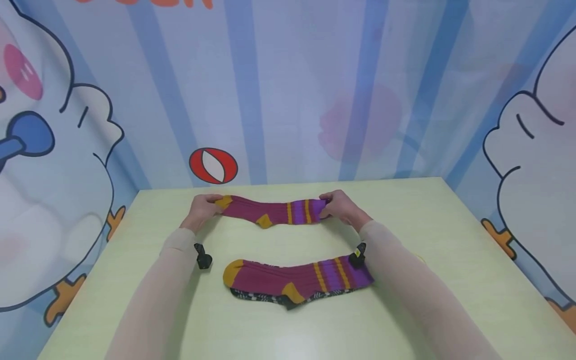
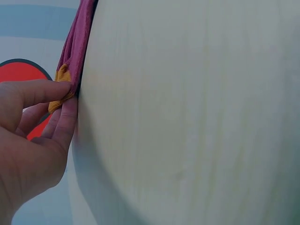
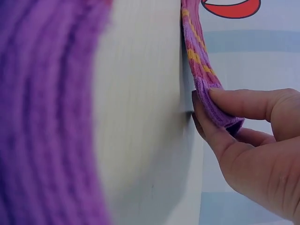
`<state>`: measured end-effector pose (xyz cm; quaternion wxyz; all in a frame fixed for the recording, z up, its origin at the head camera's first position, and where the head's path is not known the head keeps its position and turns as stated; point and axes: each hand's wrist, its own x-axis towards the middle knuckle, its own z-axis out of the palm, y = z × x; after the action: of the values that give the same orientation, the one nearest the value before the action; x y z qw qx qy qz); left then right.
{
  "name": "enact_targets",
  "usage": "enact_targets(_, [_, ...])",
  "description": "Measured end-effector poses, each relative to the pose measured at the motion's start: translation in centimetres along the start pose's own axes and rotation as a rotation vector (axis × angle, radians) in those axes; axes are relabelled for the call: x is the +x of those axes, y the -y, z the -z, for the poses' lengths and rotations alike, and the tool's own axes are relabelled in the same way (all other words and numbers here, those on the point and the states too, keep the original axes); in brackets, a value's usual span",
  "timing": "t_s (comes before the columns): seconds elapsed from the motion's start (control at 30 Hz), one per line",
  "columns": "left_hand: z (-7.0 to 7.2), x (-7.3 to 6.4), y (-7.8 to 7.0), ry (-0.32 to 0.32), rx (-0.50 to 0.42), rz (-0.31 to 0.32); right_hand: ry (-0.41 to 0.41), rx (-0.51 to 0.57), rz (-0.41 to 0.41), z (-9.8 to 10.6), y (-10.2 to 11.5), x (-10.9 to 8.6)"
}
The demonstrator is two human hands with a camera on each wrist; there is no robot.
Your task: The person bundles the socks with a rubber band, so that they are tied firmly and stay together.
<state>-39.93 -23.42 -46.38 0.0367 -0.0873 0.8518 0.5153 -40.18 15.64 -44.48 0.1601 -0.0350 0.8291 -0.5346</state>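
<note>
A magenta sock (image 1: 252, 208) with mustard toe and heel and a purple, yellow-striped cuff stretches between both hands near the table's back edge. My left hand (image 1: 201, 210) pinches its mustard toe, thumb over fingers, as the left wrist view shows of the toe (image 2: 61, 89). At the other end my right hand (image 1: 340, 206) pinches the purple cuff (image 3: 213, 105) between thumb and fingers. Closer to me, a matching magenta sock (image 1: 270, 279) lies flat, toe to the left, over a black-and-white patterned sock (image 1: 256, 297) that shows only along its edges.
The pale table (image 1: 279, 335) ends at a blue striped cloth backdrop (image 1: 292, 100) with cartoon figures at both sides. Black wrist cameras sit on both sleeves; the right camera (image 1: 357, 256) overlaps the nearer sock's cuff in the head view.
</note>
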Motion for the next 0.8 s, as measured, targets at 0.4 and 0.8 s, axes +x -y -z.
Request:
enact_targets(0.4, [0.1, 0.0, 0.3, 0.005, -0.008, -0.002, 0.103, 0.13, -0.03, 0.1, -0.5, -0.4])
enact_targets(0.8, [0.6, 0.1, 0.6, 0.03, -0.001, 0.002, 0.129, 0.186, -0.029, 0.6, -0.2, -1.2])
